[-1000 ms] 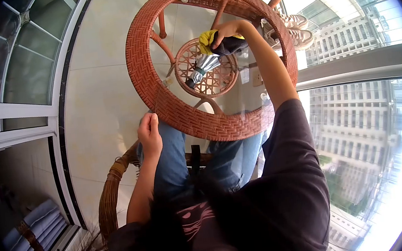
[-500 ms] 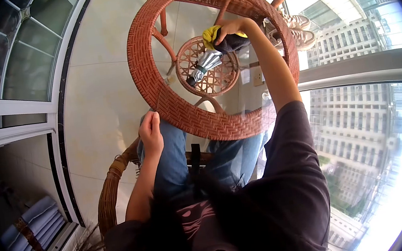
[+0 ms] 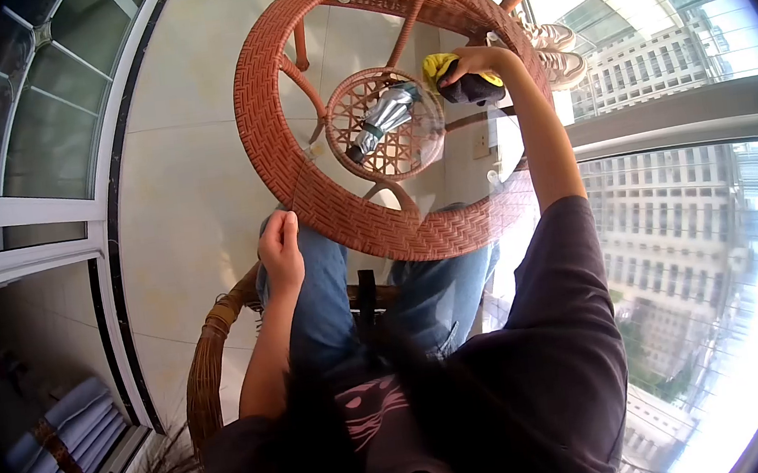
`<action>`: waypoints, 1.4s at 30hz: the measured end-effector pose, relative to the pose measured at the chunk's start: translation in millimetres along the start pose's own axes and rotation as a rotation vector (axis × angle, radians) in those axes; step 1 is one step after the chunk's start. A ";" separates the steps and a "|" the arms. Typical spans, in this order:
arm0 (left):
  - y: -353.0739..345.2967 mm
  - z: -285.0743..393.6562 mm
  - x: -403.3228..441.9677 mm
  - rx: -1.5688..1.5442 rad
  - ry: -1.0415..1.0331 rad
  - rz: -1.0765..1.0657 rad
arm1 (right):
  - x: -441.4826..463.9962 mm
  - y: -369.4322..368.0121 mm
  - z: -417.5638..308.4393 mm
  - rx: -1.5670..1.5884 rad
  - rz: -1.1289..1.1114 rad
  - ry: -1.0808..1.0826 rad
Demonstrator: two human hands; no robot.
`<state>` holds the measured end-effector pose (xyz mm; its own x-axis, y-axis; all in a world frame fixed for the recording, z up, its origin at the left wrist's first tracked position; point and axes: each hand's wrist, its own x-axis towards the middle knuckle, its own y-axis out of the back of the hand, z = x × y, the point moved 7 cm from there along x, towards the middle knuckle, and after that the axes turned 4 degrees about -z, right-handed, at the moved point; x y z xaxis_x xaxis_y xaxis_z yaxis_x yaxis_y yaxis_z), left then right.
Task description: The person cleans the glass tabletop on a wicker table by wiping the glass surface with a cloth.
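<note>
My right hand [image 3: 479,63] is closed on a yellow and dark grey cloth [image 3: 471,88], pressed on the glass top near the right side of a round woven table [image 3: 266,109]. Below the glass, a folded silver umbrella [image 3: 383,120] lies in a round wicker basket shelf [image 3: 350,100]. My left hand [image 3: 282,252] is closed at the table's near left edge, above my left thigh. Whether its fingers pinch anything is too small to tell.
A wicker armrest [image 3: 210,349] curves at my left. Another wicker chair stands beyond the table. Shoes [image 3: 556,53] sit by the window at the right. Folded blue fabric [image 3: 71,444] lies at the lower left, past a glass-paned door [image 3: 59,133].
My right hand has moved to the right across the glass with the cloth, uncovering more of the basket and umbrella. My left hand has stayed almost in place.
</note>
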<state>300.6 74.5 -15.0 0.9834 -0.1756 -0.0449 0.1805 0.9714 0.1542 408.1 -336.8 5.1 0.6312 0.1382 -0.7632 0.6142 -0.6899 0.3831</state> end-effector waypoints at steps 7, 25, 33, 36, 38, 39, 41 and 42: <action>-2.2 2.6 0.7 -0.012 -0.007 -0.039 | -95.5 18.9 86.5 0.301 1.082 0.356; -4.5 19.9 -2.0 -0.064 -0.295 0.095 | -98.5 -257.0 -173.0 -0.525 0.767 0.778; -6.2 1.2 1.3 -0.126 -0.100 -0.074 | -194.0 -182.5 26.9 -0.401 1.171 0.039; -5.7 -6.2 -0.2 -0.155 -0.094 -0.089 | -195.3 -151.1 87.6 -0.295 1.371 -0.247; -4.7 -10.4 0.8 -0.195 -0.052 -0.054 | -184.3 -144.5 78.3 -0.274 1.387 -0.324; -4.5 -9.2 0.0 -0.190 -0.062 -0.050 | -176.3 -141.3 66.0 -0.265 1.402 -0.321; -5.2 -7.4 -1.4 -0.220 -0.079 -0.040 | -154.7 -137.5 25.5 -0.275 1.410 -0.188; -4.0 -9.6 -0.2 -0.196 -0.089 -0.041 | -140.4 -138.6 -1.6 -0.331 1.348 -0.136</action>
<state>299.5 72.2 -25.1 0.9745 -0.2207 0.0411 0.2223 0.9741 -0.0409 235.0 -259.4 60.0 0.7803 -0.5728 0.2512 -0.3287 -0.0338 0.9438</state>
